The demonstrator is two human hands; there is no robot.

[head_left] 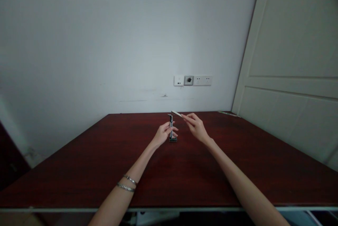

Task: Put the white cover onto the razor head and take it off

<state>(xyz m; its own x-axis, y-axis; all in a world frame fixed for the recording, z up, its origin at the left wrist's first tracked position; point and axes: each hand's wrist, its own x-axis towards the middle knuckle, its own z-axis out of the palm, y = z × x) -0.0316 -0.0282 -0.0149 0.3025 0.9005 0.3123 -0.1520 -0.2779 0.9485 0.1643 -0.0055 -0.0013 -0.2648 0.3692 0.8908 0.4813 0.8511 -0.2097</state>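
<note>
My left hand (164, 133) is closed around a slim dark upright tool (171, 127) that stands on its small base on the dark red table (87, 162). My right hand (196, 126) pinches a thin pale strip (177, 114) that slants up to the left, its tip just above the top of the tool. Both arms reach out over the middle of the table. Two metal bangles (128, 183) sit on my left wrist.
A white wall stands behind the table with a row of sockets (192, 80). A pale door (293, 78) fills the right side. A thin flat object (228, 113) lies at the table's far right corner.
</note>
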